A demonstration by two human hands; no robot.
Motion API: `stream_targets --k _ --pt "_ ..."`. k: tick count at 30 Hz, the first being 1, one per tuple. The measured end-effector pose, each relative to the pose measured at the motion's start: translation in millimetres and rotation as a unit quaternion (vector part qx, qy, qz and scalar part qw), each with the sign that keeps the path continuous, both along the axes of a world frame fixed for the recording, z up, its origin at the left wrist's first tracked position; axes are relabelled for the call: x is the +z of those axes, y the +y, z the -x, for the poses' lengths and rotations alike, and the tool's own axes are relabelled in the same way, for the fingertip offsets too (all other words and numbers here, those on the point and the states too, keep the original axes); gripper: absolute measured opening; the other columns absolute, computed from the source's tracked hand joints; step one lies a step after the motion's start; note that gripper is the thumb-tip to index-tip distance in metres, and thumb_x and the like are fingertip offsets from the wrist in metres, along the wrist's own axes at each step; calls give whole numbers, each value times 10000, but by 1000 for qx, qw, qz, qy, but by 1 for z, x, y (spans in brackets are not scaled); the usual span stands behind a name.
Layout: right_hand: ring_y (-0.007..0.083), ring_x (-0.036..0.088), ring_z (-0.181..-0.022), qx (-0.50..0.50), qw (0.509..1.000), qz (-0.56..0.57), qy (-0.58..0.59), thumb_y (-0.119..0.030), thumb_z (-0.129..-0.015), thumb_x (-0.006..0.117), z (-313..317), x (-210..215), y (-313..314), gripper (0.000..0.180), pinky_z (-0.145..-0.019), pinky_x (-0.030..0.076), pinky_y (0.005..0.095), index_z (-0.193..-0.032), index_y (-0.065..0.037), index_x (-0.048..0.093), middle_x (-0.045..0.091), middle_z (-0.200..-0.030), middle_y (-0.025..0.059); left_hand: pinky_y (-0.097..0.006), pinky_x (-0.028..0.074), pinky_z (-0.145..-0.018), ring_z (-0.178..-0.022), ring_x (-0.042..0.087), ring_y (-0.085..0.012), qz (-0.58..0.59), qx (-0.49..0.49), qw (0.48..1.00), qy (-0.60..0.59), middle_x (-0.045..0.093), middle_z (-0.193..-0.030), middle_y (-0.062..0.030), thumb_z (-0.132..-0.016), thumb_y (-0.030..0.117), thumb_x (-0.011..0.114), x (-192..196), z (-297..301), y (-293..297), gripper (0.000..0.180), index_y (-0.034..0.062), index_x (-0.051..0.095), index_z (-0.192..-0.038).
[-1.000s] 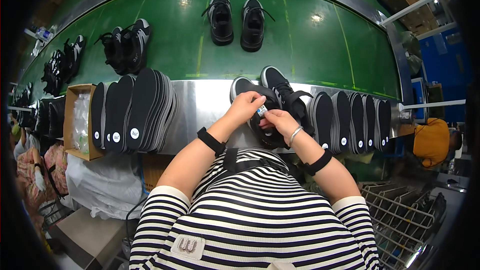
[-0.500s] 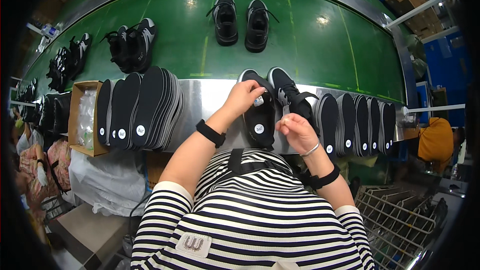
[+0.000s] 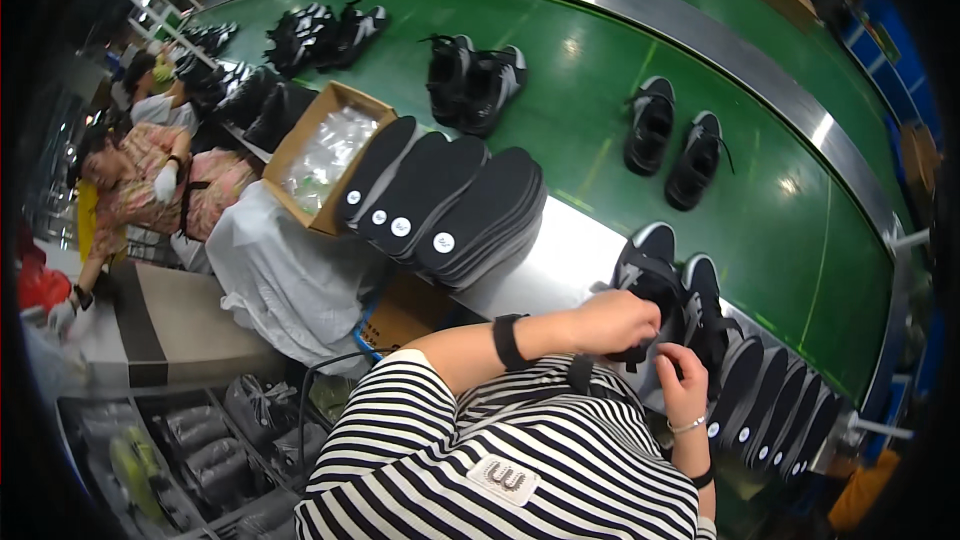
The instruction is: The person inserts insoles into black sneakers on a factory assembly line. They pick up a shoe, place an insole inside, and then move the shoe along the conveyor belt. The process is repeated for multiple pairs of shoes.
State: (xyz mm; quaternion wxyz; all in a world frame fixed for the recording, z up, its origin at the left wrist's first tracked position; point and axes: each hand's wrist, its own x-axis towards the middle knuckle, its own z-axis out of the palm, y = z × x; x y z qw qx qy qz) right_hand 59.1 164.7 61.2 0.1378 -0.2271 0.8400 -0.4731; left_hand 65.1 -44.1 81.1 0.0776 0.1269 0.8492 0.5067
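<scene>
A black shoe [image 3: 650,258] with a pale grey toe lies in front of me, its opening partly hidden by my left hand [image 3: 622,323]. That hand is closed over the heel side of the shoe; what its fingertips hold cannot be made out. Just right of it, my right hand [image 3: 686,390] is raised with curled fingers, thumb and forefinger apart and nothing visible between them. Beside the first shoe lies its laced mate [image 3: 703,290], close to my right fingers.
Stacked black insoles [image 3: 490,205] with round white labels stand at left, more insoles [image 3: 738,380] at right. An open carton [image 3: 335,100] holds clear plastic bags. Finished-looking shoes [image 3: 650,130] rest on the green belt [image 3: 580,70]. A co-worker [image 3: 150,175] is at far left.
My view has swung left and tilted, so the shoes appear further right. My left hand has come down over the shoe opening, hiding the labelled insole seen inside. My right thumb and forefinger have parted.
</scene>
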Motion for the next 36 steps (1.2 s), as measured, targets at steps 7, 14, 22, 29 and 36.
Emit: stream_targets --k 7,14,22,29,36 --pt "247 506 -709 -122 972 -152 135 -83 -735 545 19 -2 62 104 -657 399 322 -820 -27 567 551 -721 102 -347 432 -695 -796 548 -308 249 553 781 147 567 -858 -176 -758 123 463 18 -28 -224 201 7 538 -904" --pt "316 440 -907 -53 950 -267 154 -91 -630 621 -1 -17 78 230 -775 360 388 -828 -5 540 461 -997 160 -381 336 -876 -1056 417 -373 164 793 587 8 450 -1097 -272 -793 248 472 -66 -127 -400 449 -76 408 -1097" --pt "288 484 -827 -11 939 -272 208 -100 -610 631 -5 -17 46 241 -713 408 372 -839 -50 576 534 -877 98 -342 326 -886 -1036 430 -275 170 682 683 199 456 -1096 -198 -789 210 518 -33 -76 -311 434 -54 396 -1110" --pt "248 476 -819 21 950 -270 154 -265 -695 575 -13 -19 16 262 -696 405 342 -869 -70 579 520 -849 72 -307 426 -688 -781 549 -230 2 201 979 44 576 -828 -106 -699 153 629 -11 -23 -44 204 39 573 -858" --pt "306 517 -781 -122 954 -191 196 -179 -703 568 8 -10 94 215 -685 416 372 -843 -17 544 550 -833 138 -398 418 -611 -673 537 -296 268 10 961 64 554 -733 -120 -644 263 623 -39 -19 34 334 74 533 -904"
